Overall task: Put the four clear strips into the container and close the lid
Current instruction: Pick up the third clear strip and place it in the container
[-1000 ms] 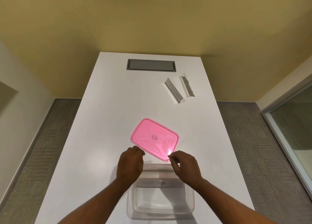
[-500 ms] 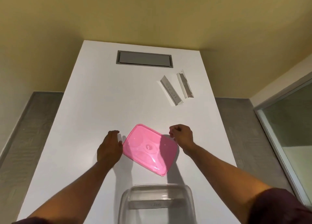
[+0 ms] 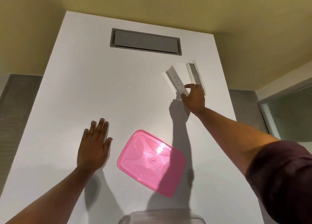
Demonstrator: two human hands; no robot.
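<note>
Two clear strips lie at the far right of the white table point(image 3: 84, 88): a left clear strip point(image 3: 174, 80) with writing on it and a right clear strip point(image 3: 195, 73). My right hand point(image 3: 194, 98) reaches out to them, thumb and fingers pinching the near end of the left strip, which still rests on the table. The pink lid point(image 3: 152, 161) lies flat in the middle, apart from both hands. My left hand point(image 3: 94, 147) rests flat on the table left of the lid, fingers spread, holding nothing. The rim of the clear container point(image 3: 162, 217) shows at the bottom edge, uncovered.
A grey recessed cable hatch point(image 3: 145, 42) sits in the table near its far edge. Yellow walls stand behind the table. Grey carpet point(image 3: 15, 105) runs along both sides, and a glass panel point(image 3: 290, 115) is at the right.
My right hand has left the lid and reached far right to the left strip. My left hand has flattened on the table. The view has shifted forward, so the container sits at the bottom edge.
</note>
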